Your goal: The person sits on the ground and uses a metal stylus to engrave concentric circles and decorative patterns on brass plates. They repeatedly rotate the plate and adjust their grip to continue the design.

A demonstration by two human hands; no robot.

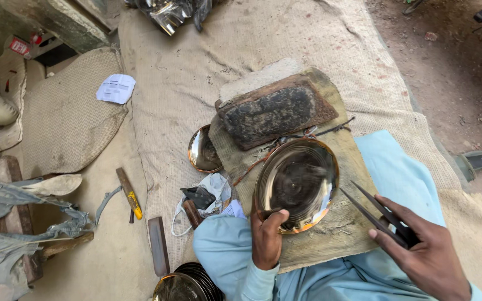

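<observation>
Two hands: both busy
Left hand [267, 241]: fingers clamped on near rim of shiny plate [297, 184]
Right hand [425, 253]: right of plate, fingers closed around dark pointed tool [376, 215]
Dark block [271, 113]: behind plate

Slab [273, 113] blocks beyond plate [299, 184]; sides free.

Shiny brass-gold plate [297, 184] with dark reflections, on a dull olive-brown cloth [341, 223]. Pale blue clothing [397, 178], a black-crusted rusty-brown slab [271, 114], dark metal dividers [377, 214]. Beige woven sacking [196, 72], a white paper slip [116, 88], a yellow-handled tool [129, 193].
</observation>
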